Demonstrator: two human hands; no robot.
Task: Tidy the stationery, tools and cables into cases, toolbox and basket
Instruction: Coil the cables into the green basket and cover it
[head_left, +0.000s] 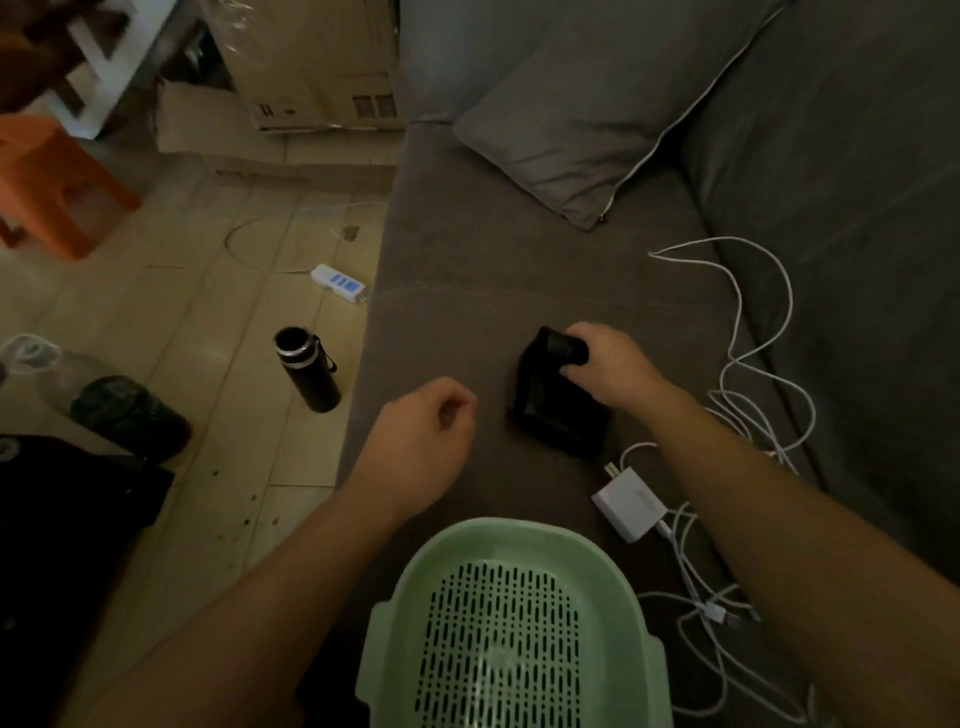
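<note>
Left hand (426, 421) and right hand (608, 364) were bare. Left forearm (270, 587) was uncovered to the frame edge at 7 o'clock; right forearm (779, 514) likewise to 4 o'clock.

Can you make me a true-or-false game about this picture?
1. The green basket has nothing in it. True.
2. The right hand holds the white charger. False: it grips the black case; the white charger lies on the sofa.
3. The black bottle stands on the floor. True.
4. The cushion is orange. False: it is grey; the stool is orange.
5. The white cables are in the green basket. False: they lie on the sofa.
</note>
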